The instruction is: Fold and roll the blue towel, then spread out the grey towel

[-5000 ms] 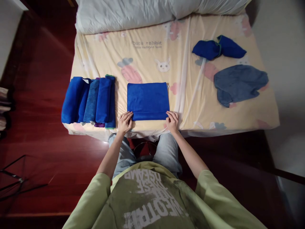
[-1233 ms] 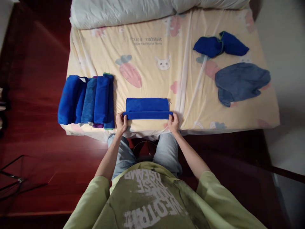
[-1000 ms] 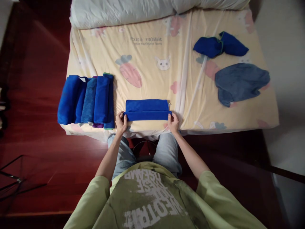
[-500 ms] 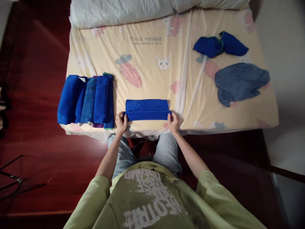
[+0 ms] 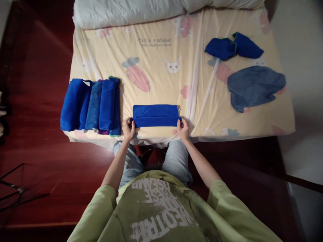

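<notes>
A blue towel (image 5: 155,116) lies partly folded at the bed's front edge, its near strip turned over the far part. My left hand (image 5: 128,129) pinches the near left corner between thumb and fingers. At the near right corner, my right hand (image 5: 183,128) grips the towel the same way. A small white tag shows by its right side. Left of my left hand, a row of folded towels (image 5: 91,106) in blue, grey-blue and purple lies side by side.
On the right of the bed (image 5: 161,80) lie a crumpled blue cloth (image 5: 233,46) and a spread grey-blue cloth (image 5: 256,86). A pale quilt (image 5: 131,12) runs along the far side. Thin black metal legs (image 5: 19,190) stand on the floor at left.
</notes>
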Tool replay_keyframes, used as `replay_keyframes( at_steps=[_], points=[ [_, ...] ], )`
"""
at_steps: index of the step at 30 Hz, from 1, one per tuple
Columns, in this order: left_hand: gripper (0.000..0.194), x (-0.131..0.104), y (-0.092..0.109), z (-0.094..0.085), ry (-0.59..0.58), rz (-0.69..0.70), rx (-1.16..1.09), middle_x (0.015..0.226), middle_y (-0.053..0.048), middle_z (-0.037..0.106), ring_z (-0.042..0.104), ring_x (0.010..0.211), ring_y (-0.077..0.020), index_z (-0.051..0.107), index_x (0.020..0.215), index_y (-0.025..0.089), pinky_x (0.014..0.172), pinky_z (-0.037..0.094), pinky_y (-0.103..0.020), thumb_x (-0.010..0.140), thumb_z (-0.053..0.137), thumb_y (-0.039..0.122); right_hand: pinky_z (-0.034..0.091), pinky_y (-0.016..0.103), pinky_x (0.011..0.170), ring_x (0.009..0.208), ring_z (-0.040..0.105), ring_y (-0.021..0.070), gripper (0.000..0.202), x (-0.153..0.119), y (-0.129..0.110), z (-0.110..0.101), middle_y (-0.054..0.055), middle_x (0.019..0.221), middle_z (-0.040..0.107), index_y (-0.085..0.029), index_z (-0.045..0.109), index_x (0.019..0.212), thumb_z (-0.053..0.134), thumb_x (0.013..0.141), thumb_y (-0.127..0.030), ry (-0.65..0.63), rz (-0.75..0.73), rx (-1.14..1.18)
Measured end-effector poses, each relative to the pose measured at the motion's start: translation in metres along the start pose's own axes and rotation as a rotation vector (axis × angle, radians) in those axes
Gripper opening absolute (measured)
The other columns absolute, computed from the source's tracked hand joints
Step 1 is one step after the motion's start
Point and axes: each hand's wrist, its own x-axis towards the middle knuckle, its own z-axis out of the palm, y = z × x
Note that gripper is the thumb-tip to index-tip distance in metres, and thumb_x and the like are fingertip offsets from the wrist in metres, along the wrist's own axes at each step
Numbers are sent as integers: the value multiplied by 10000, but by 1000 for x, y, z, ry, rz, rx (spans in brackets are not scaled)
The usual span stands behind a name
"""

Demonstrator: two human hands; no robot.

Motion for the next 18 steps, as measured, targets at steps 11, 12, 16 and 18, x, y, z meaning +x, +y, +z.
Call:
replay_keyframes(
  at_steps=[11, 12, 16, 18],
  points=[
    [309, 2, 2, 1, -19, 73, 54, 961, -101, 601, 591, 914, -234, 609, 1189, 183, 849, 508, -385, 1002, 535, 418, 545, 304, 787, 736, 569, 156, 292, -1, -7, 0, 69, 865, 612, -154, 657, 1037, 569, 992, -429, 73, -36, 9],
    [294, 2, 2, 1, -17, 83, 62, 951, -100, 601, 582, 914, -237, 613, 1174, 184, 847, 503, -387, 1003, 534, 411, 553, 314, 804, 772, 592, 165, 278, -1, -7, -1, 88, 906, 626, -155, 669, 1023, 564, 997, -411, 77, -60, 9],
    [262, 2, 0, 2, -16, 120, 70, 935, -101, 601, 561, 899, -238, 619, 1140, 184, 833, 494, -386, 1008, 523, 389, 590, 350, 882, 961, 670, 206, 291, -1, -8, -1, 134, 1026, 662, -163, 724, 986, 505, 1024, -351, 62, -142, 6],
    [255, 3, 0, 2, -20, 128, 71, 941, -104, 606, 562, 905, -240, 618, 1137, 185, 841, 492, -388, 1009, 521, 383, 596, 380, 941, 1037, 685, 221, 315, -1, -7, -1, 141, 1057, 680, -172, 749, 996, 475, 1032, -324, 38, -163, -4]
  ],
)
